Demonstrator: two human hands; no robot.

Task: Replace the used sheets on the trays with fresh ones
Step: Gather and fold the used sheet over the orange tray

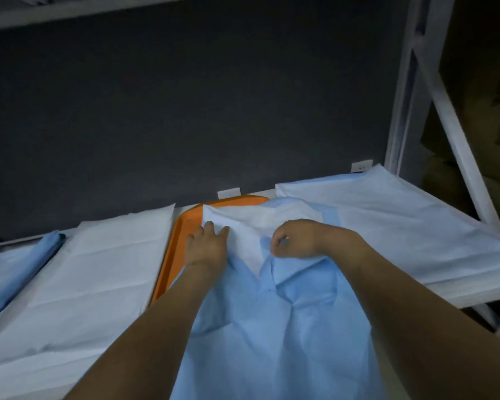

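Note:
An orange tray (182, 226) lies on the shelf in the middle, mostly covered by a crumpled light blue sheet (257, 319) whose far part is folded back, showing its white underside. My left hand (207, 243) rests on the sheet's far left part, its fingers bent over the fold near the tray's left rim. My right hand (295, 239) is curled and grips a bunch of the sheet near the tray's middle. The tray's near and right sides are hidden under the sheet.
A flat white sheet (93, 269) covers the place to the left, with a folded blue sheet (18, 264) beyond it. Another pale sheet (387, 220) covers the place to the right. A dark wall stands behind, and a white rack post (433, 90) at the right.

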